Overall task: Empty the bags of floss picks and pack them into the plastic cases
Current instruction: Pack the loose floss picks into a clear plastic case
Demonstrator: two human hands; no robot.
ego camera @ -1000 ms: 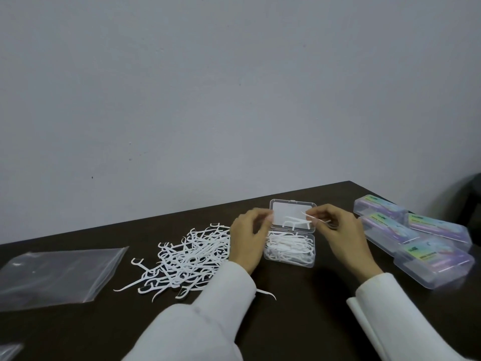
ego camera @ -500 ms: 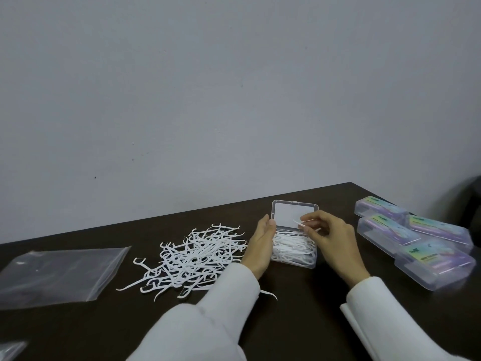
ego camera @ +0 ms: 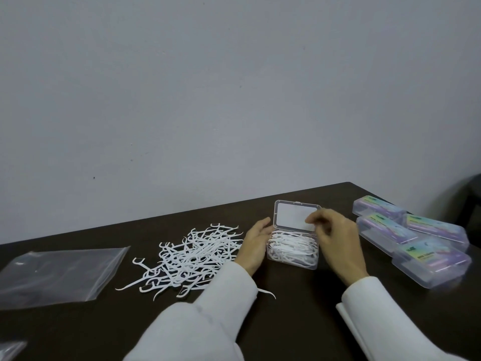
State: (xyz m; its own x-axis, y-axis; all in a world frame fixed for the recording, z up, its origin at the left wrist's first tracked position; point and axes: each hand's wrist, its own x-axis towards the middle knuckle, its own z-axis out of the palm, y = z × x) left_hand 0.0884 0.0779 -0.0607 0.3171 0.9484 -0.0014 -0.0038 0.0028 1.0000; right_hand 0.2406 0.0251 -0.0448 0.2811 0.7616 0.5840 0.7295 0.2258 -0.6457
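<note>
where picks (ego camera: 292, 244) fill it, clear rectangular case (ego camera: 292, 259)

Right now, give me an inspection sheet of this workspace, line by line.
Surface: dark table.
Job's things: open clear case full of picks, lid up; loose floss picks piled left of it; four closed labelled cases at right.
Clutter: empty zip bag at left.
Hands: left hand rests against the case's side; right hand above the case, blurred.
Cables: nothing seen.
Surroundings: plain wall.
</note>
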